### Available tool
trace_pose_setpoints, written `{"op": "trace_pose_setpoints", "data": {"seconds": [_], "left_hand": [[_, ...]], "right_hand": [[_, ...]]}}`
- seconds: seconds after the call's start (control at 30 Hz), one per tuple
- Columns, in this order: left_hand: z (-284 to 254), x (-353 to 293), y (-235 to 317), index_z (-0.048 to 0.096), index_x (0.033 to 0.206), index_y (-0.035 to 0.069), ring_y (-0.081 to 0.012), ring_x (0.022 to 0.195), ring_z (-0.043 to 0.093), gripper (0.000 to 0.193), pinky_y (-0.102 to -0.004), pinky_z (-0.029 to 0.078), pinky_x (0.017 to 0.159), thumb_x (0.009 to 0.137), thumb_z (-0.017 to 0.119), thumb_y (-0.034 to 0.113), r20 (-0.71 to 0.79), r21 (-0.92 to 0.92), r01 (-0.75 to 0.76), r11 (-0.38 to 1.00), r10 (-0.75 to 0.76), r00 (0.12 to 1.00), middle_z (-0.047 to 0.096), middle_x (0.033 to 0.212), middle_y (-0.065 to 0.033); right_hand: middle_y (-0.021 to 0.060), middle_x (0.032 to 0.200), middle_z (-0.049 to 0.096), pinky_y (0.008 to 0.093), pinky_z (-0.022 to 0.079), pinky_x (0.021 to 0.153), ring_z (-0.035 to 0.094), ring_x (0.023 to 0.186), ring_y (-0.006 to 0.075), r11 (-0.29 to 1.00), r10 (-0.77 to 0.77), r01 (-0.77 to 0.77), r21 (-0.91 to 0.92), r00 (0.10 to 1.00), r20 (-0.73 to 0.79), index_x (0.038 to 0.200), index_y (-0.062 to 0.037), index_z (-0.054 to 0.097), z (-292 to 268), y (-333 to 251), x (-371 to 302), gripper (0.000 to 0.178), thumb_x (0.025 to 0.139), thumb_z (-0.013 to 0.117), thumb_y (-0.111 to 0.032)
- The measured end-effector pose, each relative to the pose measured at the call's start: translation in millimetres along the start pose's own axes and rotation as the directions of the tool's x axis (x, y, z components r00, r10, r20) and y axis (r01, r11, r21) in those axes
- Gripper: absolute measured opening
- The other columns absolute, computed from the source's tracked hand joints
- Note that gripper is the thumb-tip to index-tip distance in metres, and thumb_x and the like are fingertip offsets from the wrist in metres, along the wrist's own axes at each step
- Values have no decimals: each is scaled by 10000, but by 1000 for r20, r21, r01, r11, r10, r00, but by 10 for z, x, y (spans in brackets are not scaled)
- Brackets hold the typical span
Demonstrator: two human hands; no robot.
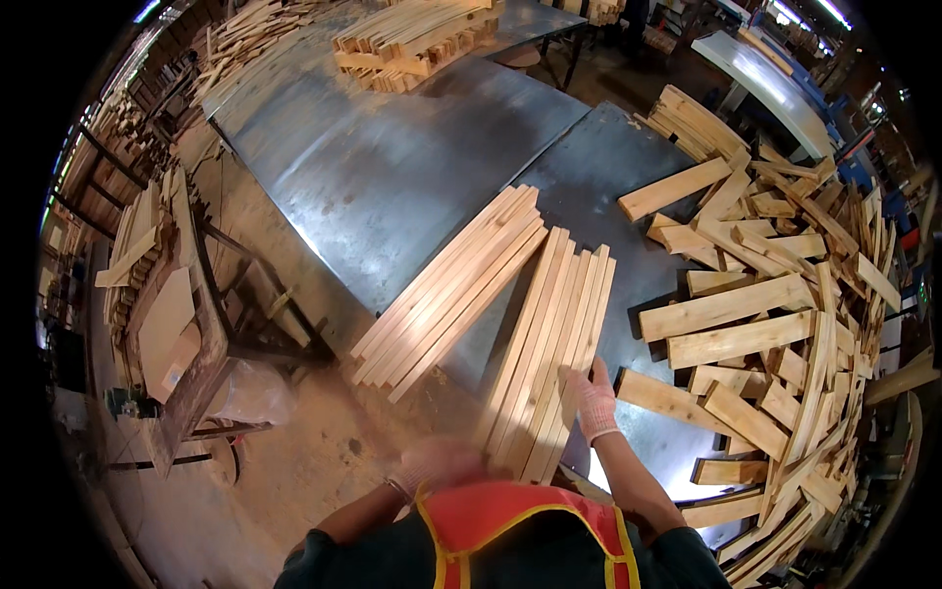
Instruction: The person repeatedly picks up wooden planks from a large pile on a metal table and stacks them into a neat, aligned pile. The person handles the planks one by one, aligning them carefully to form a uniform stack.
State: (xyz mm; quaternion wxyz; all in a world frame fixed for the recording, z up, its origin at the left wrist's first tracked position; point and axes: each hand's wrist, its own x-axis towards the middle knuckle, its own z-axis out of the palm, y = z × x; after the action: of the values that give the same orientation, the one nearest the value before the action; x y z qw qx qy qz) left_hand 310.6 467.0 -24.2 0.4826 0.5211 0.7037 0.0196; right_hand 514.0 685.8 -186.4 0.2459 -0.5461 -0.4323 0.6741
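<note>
Several wooden sticks (546,351) lie side by side on the metal table (581,182), straight ahead of the body, their long axis running away and leaning slightly right. The right hand (595,402) is clearly nearer, touching their right side with fingers open, not wrapped round; the left hand (442,463), by their near end, is too blurred to tell its grip.
</note>
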Motion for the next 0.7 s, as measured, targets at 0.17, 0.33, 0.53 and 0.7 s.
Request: {"op": "trace_pose_setpoints", "data": {"seconds": [0.17,0.33,0.53,0.7], "left_hand": [[-393,1197,-72,663,1285,108,-380,1232,635,674,-473,484,1071,889,639,653,-309,-517,147,843,-344,887,690,1248,-185],[-300,2191,141,445,1537,25,-382,1413,501,966,-432,419,1166,852,697,657,-359,-222,263,939,-329,873,487,1530,-265],[-788,1948,979,312,1596,-49,-420,1430,471,1077,-458,411,1173,819,760,547,-462,-315,88,945,-234,855,436,1577,-271],[-1530,1732,1597,323,1584,-50,-484,1391,471,1009,-495,406,1159,832,788,437,-867,96,-472,876,307,393,437,1546,-310]], "right_hand": [[205,1444,603,361,456,1085,593,1300,297,968,-9,24,-249,998,62,1550,48,396,-139,-150,257,851,920,775,-381],[227,1318,686,371,499,1018,656,1219,329,904,20,61,-424,982,185,1428,30,547,-205,-144,733,777,915,743,-519],[110,1252,690,329,524,967,639,1109,185,991,-135,135,14,969,209,1411,15,548,-233,-1212,353,608,922,816,-226],[107,1369,608,364,455,1096,569,1255,214,795,-605,596,115,792,78,1501,-19,427,-403,-2465,44,751,909,829,-247]]}}
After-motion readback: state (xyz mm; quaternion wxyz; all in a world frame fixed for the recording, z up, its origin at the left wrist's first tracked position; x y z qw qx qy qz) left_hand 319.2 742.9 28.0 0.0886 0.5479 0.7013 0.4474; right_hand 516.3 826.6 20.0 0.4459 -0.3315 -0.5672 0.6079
